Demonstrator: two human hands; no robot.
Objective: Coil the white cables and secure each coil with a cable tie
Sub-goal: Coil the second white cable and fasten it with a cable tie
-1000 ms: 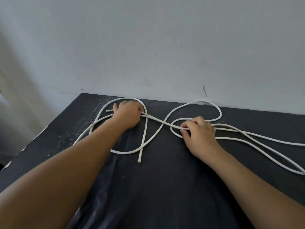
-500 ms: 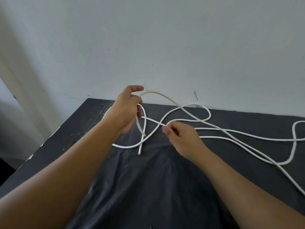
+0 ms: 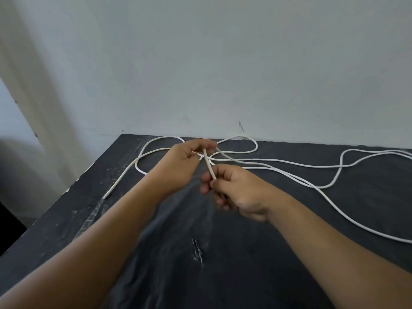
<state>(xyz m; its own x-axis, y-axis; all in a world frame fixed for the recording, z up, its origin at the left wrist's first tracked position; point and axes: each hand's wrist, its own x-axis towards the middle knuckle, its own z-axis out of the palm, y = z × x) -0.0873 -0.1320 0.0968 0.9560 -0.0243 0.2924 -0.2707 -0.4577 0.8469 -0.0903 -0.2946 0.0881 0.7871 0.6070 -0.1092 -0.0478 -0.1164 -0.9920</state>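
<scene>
Our left hand (image 3: 187, 159) and right hand (image 3: 231, 188) both pinched the cable (image 3: 208, 163) just above the bench (image 3: 367, 192), ready to start a coil, we figured.

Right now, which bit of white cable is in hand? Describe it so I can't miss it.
On the dark table against the pale wall, white cable sprawls in loose loops. Mid-table, the left hand and right hand meet, pinching a short straight stretch between them. It alone is raised off the surface; the loops lie flat.
</scene>
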